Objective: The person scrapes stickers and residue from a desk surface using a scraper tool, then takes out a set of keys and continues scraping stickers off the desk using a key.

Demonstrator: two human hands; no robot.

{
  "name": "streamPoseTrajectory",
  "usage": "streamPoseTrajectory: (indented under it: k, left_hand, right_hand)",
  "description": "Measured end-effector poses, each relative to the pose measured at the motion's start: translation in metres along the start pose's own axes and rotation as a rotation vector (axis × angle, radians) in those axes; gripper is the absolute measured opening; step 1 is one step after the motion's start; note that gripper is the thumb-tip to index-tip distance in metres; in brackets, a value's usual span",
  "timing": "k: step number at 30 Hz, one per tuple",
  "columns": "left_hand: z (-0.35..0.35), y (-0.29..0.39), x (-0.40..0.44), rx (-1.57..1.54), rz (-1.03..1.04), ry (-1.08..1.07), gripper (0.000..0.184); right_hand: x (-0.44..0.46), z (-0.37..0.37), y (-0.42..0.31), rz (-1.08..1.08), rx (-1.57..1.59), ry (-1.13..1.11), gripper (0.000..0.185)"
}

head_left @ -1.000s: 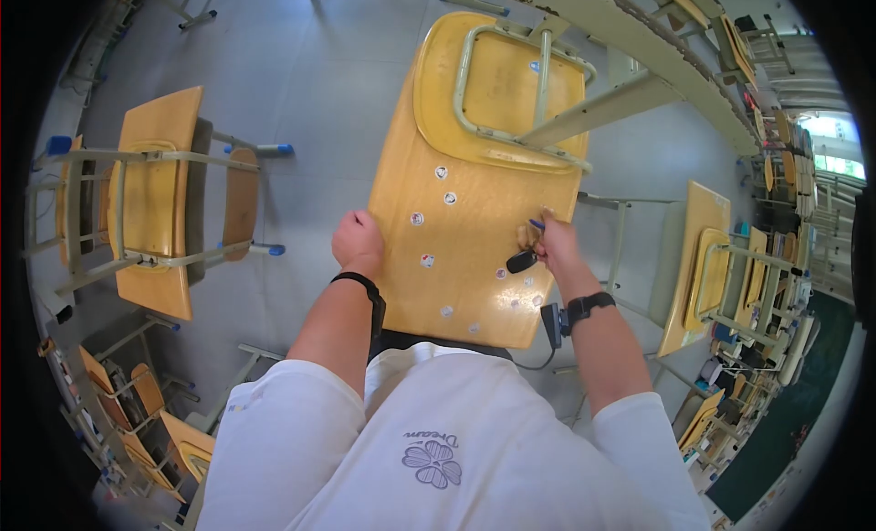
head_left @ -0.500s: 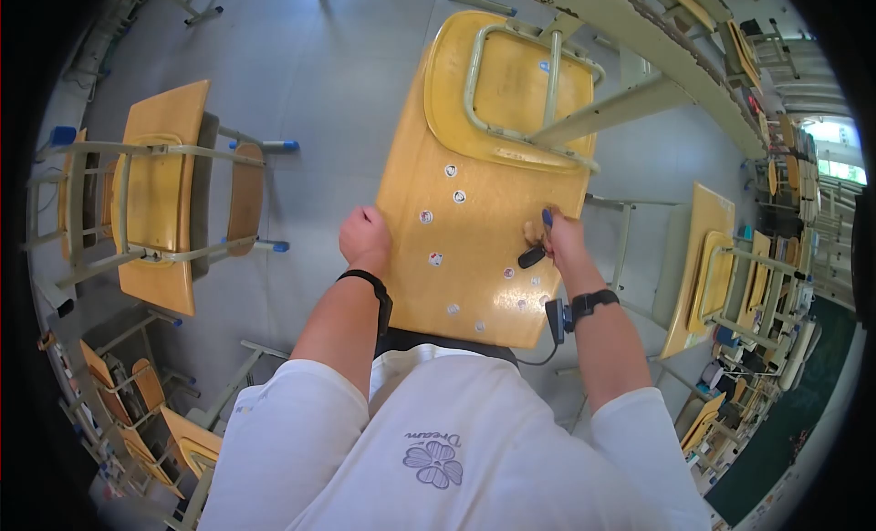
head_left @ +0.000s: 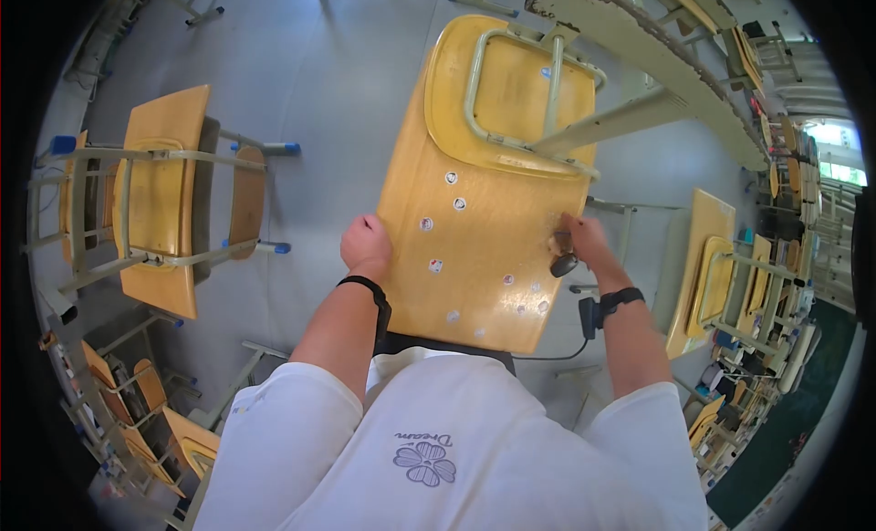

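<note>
With my right hand (head_left: 591,243) I am pinching a dark oval thing (head_left: 564,265) and a small brownish thing (head_left: 559,243), at the right edge of the table (head_left: 488,234). My left hand (head_left: 366,246) is resting in a curled fist at the left edge. An upturned chair (head_left: 511,93) is covering the far part. Round stickers (head_left: 452,178) are lying between; their print is being too small for reading. My shirt (head_left: 493,472) is showing "Dream".

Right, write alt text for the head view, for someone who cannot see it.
A person's right hand holds a small dark object at the right edge of a wooden desk dotted with stickers; the closed left hand is at the left edge. An upturned chair sits on the desk's far end.
</note>
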State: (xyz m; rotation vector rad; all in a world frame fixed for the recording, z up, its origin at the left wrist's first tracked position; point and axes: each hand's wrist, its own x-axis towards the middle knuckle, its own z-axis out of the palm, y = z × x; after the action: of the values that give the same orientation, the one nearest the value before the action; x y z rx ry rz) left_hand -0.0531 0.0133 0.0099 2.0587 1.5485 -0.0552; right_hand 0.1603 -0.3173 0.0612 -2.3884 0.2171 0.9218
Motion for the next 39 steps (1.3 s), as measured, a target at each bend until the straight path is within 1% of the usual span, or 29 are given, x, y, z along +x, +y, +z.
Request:
streamPoseTrajectory:
  k: [1, 5, 7, 8, 10, 14, 16, 17, 19, 20, 22, 23, 25, 26, 28, 32, 34, 35, 37, 39]
  left_hand:
    - [0.002, -0.002, 0.001, 0.010, -0.002, -0.001, 0.035]
    - [0.008, -0.006, 0.003, 0.007, 0.021, 0.028, 0.035]
    - [0.006, -0.002, 0.001, 0.016, 0.035, 0.040, 0.035]
    - [0.004, -0.001, 0.001, 0.000, 0.018, 0.017, 0.036]
    - [0.003, 0.000, 0.002, -0.015, -0.001, -0.003, 0.036]
    - [0.004, -0.001, 0.002, -0.011, 0.004, 0.011, 0.036]
    - [0.008, -0.002, 0.002, -0.003, 0.000, 0.020, 0.036]
    - [0.008, -0.004, 0.003, -0.003, 0.020, 0.039, 0.036]
    - [0.006, -0.006, 0.002, 0.009, 0.048, 0.048, 0.035]
    - [0.006, -0.005, 0.002, 0.005, 0.026, 0.032, 0.035]
    - [0.007, 0.000, 0.004, -0.007, 0.002, 0.021, 0.035]
    - [0.008, -0.001, 0.005, -0.015, 0.011, 0.029, 0.035]
    - [0.006, -0.006, 0.003, -0.010, 0.014, 0.034, 0.035]
    - [0.007, -0.006, 0.004, -0.014, 0.016, 0.025, 0.036]
    - [0.007, -0.005, 0.005, -0.018, 0.019, 0.017, 0.037]
    - [0.009, -0.005, 0.003, 0.000, -0.004, 0.013, 0.037]
    - [0.008, -0.004, 0.004, 0.007, -0.014, 0.003, 0.037]
    - [0.007, -0.003, 0.003, 0.001, -0.012, 0.006, 0.037]
    - [0.009, -0.004, 0.004, -0.005, -0.008, 0.010, 0.037]
    - [0.010, -0.003, 0.003, -0.023, 0.026, 0.077, 0.034]
  right_hand:
    - [0.002, -0.005, -0.003, 0.001, 0.009, -0.045, 0.048]
    - [0.006, -0.016, -0.005, 0.025, 0.035, -0.126, 0.048]
    - [0.002, -0.020, -0.010, 0.032, -0.011, -0.175, 0.049]
    - [-0.001, -0.020, -0.013, 0.033, -0.011, -0.174, 0.049]
    - [-0.008, -0.018, -0.018, -0.030, -0.060, -0.142, 0.050]
    - [0.007, -0.008, -0.016, 0.008, -0.059, -0.150, 0.050]
    - [0.004, 0.006, -0.038, -0.105, -0.199, -0.078, 0.048]
    - [0.016, 0.010, -0.036, -0.111, -0.195, -0.086, 0.048]
    - [0.026, 0.015, -0.027, -0.221, -0.211, -0.115, 0.045]
    - [0.026, 0.011, -0.019, -0.218, -0.211, -0.115, 0.045]
    - [0.006, -0.004, -0.030, -0.133, -0.097, -0.126, 0.044]
    - [0.006, -0.008, -0.029, -0.141, -0.103, -0.133, 0.044]
    - [0.005, -0.017, -0.020, 0.030, -0.044, -0.219, 0.043]
    - [0.007, -0.017, -0.017, 0.032, -0.043, -0.224, 0.043]
    - [0.008, -0.018, -0.016, -0.095, -0.198, -0.152, 0.043]
    - [0.014, -0.022, -0.003, -0.059, -0.164, -0.180, 0.044]
    - [0.016, -0.022, 0.001, -0.048, -0.078, -0.210, 0.040]
    - [0.018, -0.022, 0.003, -0.046, -0.079, -0.212, 0.040]
    - [0.015, -0.020, -0.008, -0.044, -0.160, -0.191, 0.046]
    - [0.009, -0.017, -0.015, -0.072, -0.195, -0.162, 0.047]
